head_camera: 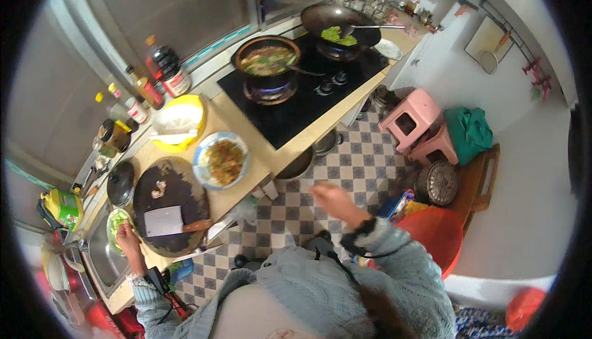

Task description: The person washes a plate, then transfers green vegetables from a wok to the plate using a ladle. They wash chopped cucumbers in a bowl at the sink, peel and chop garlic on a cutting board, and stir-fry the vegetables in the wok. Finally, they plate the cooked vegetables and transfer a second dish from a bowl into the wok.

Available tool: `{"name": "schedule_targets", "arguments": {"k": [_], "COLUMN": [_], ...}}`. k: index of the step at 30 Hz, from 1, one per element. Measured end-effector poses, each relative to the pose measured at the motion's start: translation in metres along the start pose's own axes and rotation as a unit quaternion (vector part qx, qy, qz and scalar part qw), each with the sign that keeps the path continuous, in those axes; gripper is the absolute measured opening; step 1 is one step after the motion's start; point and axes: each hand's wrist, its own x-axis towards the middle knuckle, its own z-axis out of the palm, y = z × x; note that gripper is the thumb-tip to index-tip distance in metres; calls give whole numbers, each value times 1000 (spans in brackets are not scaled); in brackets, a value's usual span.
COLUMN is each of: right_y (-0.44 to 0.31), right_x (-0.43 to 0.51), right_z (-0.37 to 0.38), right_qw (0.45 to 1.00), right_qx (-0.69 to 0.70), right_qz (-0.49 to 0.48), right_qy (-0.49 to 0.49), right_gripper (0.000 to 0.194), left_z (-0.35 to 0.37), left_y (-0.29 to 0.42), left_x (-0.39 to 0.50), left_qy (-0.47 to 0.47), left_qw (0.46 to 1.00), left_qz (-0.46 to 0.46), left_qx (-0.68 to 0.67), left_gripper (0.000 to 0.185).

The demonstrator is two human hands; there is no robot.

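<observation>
My left hand grips the edge of a white plate of chopped green vegetables, beside the sink; its fingers hide part of the rim. Blurred, my right hand hangs over the checkered floor, fingers loosely bent, with nothing visible in it. Close to the left hand is a round, dark chopping board. A cleaver lies flat on it, wooden handle towards the counter's front edge. Small pale pieces rest above the blade. A blue-rimmed bowl of brown chopped food stands beside the board.
On the lit cooktop are a clay pot of soup and a wok with greens, each holding a utensil. Bottles, a yellow basin and a dark lid line the counter. Pink stools and a red basin occupy the right.
</observation>
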Motion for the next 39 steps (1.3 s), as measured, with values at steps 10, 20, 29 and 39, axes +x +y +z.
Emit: {"name": "schedule_targets", "arguments": {"k": [10, 20, 29, 39], "right_y": [265, 365, 457, 331], "right_x": [-11, 276, 418, 370], "right_z": [-448, -510, -522, -618], "right_qw": [835, 915, 902, 834], "right_qx": [-28, -314, -404, -463], "right_qz": [70, -77, -131, -261], "right_qy": [545, 241, -81, -147], "right_gripper": [24, 50, 51, 41], "left_z": [231, 469, 551, 573], "left_y": [156, 266, 481, 583], "left_x": [-179, -233, -276, -280], "left_qy": [-281, -443, -330, -247], "left_qw": [947, 879, 847, 719], "left_qz": [-149, 91, -186, -281], "left_qx": [-40, -151, -373, -586], "left_gripper": [52, 37, 43, 33]}}
